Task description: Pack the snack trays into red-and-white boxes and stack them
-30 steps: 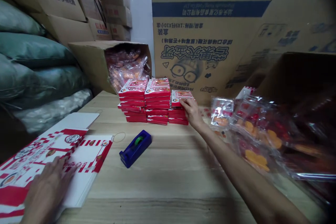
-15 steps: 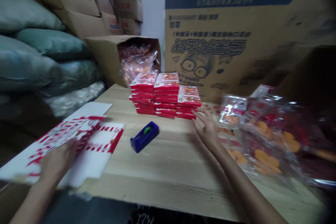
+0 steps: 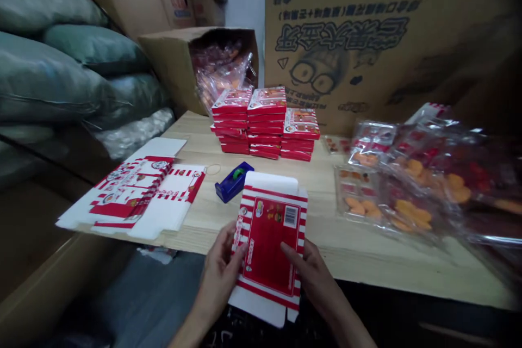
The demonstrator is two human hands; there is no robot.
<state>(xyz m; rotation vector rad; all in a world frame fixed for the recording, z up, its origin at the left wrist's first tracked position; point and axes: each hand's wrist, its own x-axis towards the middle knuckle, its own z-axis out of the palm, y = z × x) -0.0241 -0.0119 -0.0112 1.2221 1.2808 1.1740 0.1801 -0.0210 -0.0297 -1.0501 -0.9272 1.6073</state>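
Note:
Between my two hands I hold a red and white striped carton, its white end flaps sticking out at top and bottom and a barcode at its upper right. My left hand grips the left edge, thumb on the face. On the right edge, my right hand does the same, fingers behind the carton. Just beyond it lies a blue tape dispenser with a green roll. Flat printed cartons are piled at the table's left edge.
Stacks of red boxes stand at the table's back. Clear packets with orange pieces are heaped on the right. An open cardboard box holds more wrapped packets. Filled sacks are piled left; a large carton stands behind.
My left hand has come from the pile of flat cartons to the front middle with one carton. My right hand has drawn back from the red stacks and now holds its other side.

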